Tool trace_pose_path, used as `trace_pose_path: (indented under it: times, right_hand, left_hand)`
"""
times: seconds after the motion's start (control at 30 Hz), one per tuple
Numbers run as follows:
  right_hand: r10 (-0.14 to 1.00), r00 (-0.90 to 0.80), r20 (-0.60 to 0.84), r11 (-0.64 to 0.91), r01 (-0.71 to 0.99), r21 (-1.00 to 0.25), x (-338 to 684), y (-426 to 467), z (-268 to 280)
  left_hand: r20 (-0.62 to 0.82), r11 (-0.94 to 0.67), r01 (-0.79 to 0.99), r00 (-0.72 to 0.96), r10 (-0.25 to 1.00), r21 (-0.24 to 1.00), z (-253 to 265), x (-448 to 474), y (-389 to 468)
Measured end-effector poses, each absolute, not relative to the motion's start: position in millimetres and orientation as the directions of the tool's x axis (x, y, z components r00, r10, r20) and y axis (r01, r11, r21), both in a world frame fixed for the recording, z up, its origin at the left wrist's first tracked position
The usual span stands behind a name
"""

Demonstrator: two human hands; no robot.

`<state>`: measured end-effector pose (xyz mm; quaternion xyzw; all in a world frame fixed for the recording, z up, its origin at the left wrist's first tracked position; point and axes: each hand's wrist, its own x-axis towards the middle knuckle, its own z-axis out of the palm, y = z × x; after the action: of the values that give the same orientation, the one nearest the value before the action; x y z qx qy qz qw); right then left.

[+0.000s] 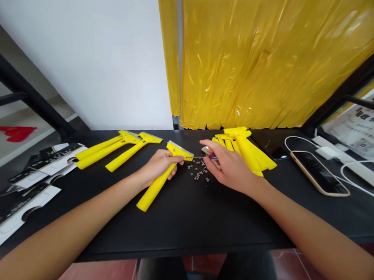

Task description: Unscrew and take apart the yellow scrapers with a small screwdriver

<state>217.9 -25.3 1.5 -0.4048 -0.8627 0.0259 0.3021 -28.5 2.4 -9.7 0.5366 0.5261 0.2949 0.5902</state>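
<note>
My left hand [161, 165] is wrapped round a yellow scraper [152, 192] near its head, its handle slanting down toward me. In my right hand [232, 169] is a screwdriver, pinched between thumb and fingers. The thin screwdriver shaft [197, 157] points left, its tip at the side of the scraper's head; whether it sits in a screw is too small to tell. Small loose screws and nuts [199, 172] lie scattered on the black table [183, 222] between my hands. To the left rest several yellow scrapers [124, 155]. Behind my right hand is a pile of yellow scraper parts [254, 153].
Black and white cardboard sleeves [46, 167] are stacked at the left. On the right lie a phone [320, 172], a white power strip [350, 159] with cables, and a dark flat device [270, 144]. A yellow plastic sheet [239, 68] hangs behind the table.
</note>
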Motion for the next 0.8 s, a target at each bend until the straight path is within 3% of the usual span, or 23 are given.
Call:
trace_pose_path:
  times: [0.13, 0.33, 0.5, 0.67, 0.8]
  right_hand:
    - [0.772, -0.452, 0.446, 0.605, 0.738, -0.298, 216.6, -26.5, -0.1]
    - [0.724, -0.448, 0.524, 0.649, 0.700, -0.299, 215.0, -28.0, 2.4]
    - [0.782, -0.457, 0.424, 0.614, 0.684, -0.394, 217.3, -25.4, 2.6]
    - [0.747, -0.426, 0.511, 0.642, 0.663, -0.386, 218.4, -24.5, 4.2]
    - [0.776, -0.399, 0.488, 0.611, 0.669, -0.423, 222.6, -21.9, 9.2]
  left_hand:
    - [-0.314, 0.252, 0.232, 0.291, 0.903, 0.940, -5.7, -28.1, 0.9]
    - [-0.321, 0.230, 0.285, 0.334, 0.886, 0.930, -2.9, -28.1, 2.7]
    - [-0.317, 0.214, 0.296, 0.364, 0.876, 0.931, -5.6, -28.9, 6.6]
    - [-0.361, 0.232, 0.344, 0.379, 0.852, 0.910, 1.9, -22.6, 7.0]
    - [-0.396, 0.289, 0.329, 0.331, 0.856, 0.899, 12.4, -9.2, 9.0]
